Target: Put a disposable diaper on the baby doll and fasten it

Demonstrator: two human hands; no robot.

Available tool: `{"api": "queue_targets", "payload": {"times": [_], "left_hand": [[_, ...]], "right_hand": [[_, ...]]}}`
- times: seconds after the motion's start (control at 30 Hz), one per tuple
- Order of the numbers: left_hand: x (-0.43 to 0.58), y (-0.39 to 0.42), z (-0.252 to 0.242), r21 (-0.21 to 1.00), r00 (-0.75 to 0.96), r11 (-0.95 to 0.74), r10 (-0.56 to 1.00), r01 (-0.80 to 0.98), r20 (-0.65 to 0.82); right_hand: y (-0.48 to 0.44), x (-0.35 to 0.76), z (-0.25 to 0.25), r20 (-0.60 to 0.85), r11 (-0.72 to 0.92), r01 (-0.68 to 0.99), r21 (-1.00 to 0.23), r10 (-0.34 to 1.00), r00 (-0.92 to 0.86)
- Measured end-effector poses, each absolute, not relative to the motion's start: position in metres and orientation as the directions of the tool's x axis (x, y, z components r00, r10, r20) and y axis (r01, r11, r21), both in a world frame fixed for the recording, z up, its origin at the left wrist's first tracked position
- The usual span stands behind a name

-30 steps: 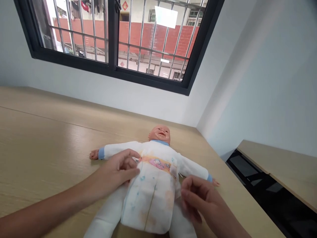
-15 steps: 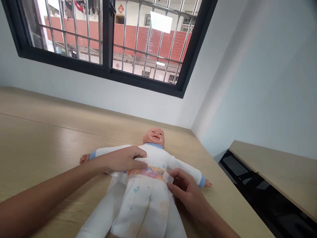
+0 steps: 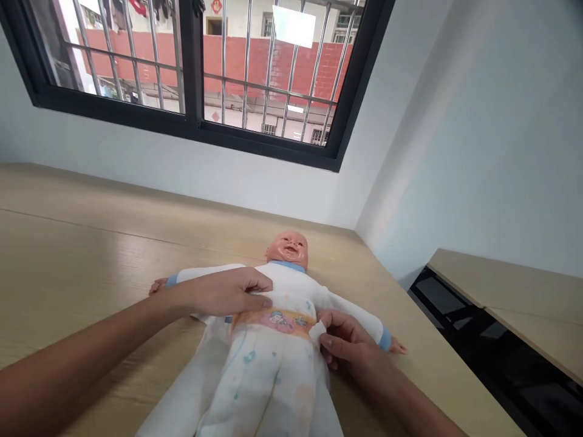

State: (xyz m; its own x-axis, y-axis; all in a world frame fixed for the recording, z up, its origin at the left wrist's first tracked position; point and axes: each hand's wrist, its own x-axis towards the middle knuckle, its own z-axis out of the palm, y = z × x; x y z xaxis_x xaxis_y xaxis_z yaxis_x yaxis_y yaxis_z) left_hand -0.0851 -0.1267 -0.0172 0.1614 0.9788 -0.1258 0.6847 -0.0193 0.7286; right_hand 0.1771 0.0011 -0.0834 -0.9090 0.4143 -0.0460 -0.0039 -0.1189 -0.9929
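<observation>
A baby doll [image 3: 291, 247] in a white top with blue cuffs lies face up on the wooden table. Round its waist is a white diaper [image 3: 259, 376] with an orange and pink printed band [image 3: 285, 320]. My left hand [image 3: 243, 290] rests on the doll's belly at the band's upper edge, thumb and fingers apart, holding nothing. At the band's other end, my right hand [image 3: 344, 338] pinches a white diaper tab [image 3: 317, 330] between thumb and fingers.
The wooden table [image 3: 68, 255] meets a white wall under a barred window with a dark frame [image 3: 194, 124]. At the right stands a lower wooden surface [image 3: 514, 279] with a glossy black front [image 3: 455, 315].
My right hand has moved slightly right with the white tab, and more of the printed band shows. My left hand stays on the belly. The view has shifted a little.
</observation>
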Motion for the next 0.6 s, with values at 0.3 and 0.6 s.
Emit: {"api": "queue_targets", "payload": {"times": [0.3, 0.6], "left_hand": [[-0.037, -0.098, 0.002, 0.505, 0.111, -0.081, 0.993, 0.859, -0.030], [-0.039, -0.077, -0.001, 0.559, 0.258, -0.167, 0.962, 0.812, -0.087]], "right_hand": [[-0.011, 0.169, -0.071, 0.099, 0.015, -0.104, -0.994, 0.468, -0.878], [0.010, 0.181, -0.067, -0.045, -0.208, -0.050, -0.977, 0.426, -0.903]]}}
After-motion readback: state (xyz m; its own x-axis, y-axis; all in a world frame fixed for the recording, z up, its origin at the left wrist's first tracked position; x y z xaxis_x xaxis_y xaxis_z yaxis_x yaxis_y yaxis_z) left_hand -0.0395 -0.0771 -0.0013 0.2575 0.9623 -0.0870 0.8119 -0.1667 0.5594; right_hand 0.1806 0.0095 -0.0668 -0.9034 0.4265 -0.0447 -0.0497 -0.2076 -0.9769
